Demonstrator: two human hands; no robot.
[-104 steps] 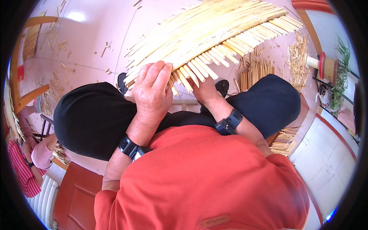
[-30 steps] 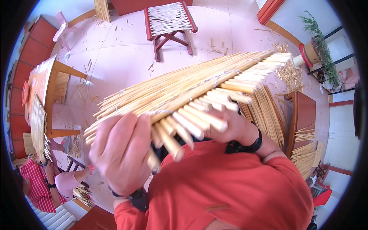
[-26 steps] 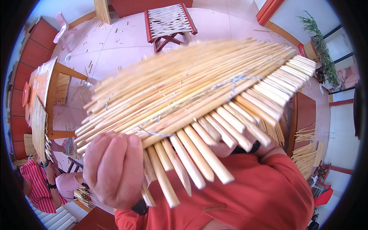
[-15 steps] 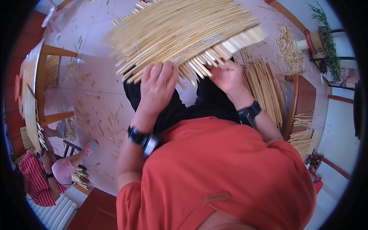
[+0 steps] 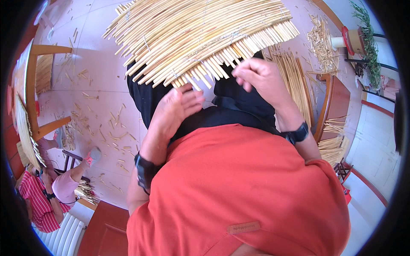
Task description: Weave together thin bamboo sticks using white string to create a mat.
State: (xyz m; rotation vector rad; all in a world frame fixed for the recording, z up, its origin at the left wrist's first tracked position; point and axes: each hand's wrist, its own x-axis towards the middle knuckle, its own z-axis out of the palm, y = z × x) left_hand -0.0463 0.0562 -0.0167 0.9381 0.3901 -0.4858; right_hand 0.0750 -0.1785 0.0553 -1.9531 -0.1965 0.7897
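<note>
A mat of straw-coloured reed stalks [image 5: 205, 36], bound across with thin pale thread or wire, slopes over my dark-trousered lap, its uneven stalk ends toward me. Just below those ends on the left is my left hand [image 5: 181, 102], fingers loosely bent and apart; the fingers near the mat brush the stalk tips. To the right, by the mat's near edge, my right hand [image 5: 260, 77] has its fingers curled in with the thumb close to them. What they pinch, if anything, is too small to make out.
Bundled long stalks [image 5: 294, 81] lie right of my lap, beside a brown wooden piece of furniture [image 5: 335, 104]. Cut bits [image 5: 322, 47] litter the floor. At left, a person in a striped top [image 5: 40, 200] sits by a wooden table [image 5: 32, 85] with another reed mat [image 5: 25, 128].
Both hands have come away from their hold on the mat's near edge: the left has dropped lower and opened, the right has drawn back slightly. The mat has shifted a little left and up.
</note>
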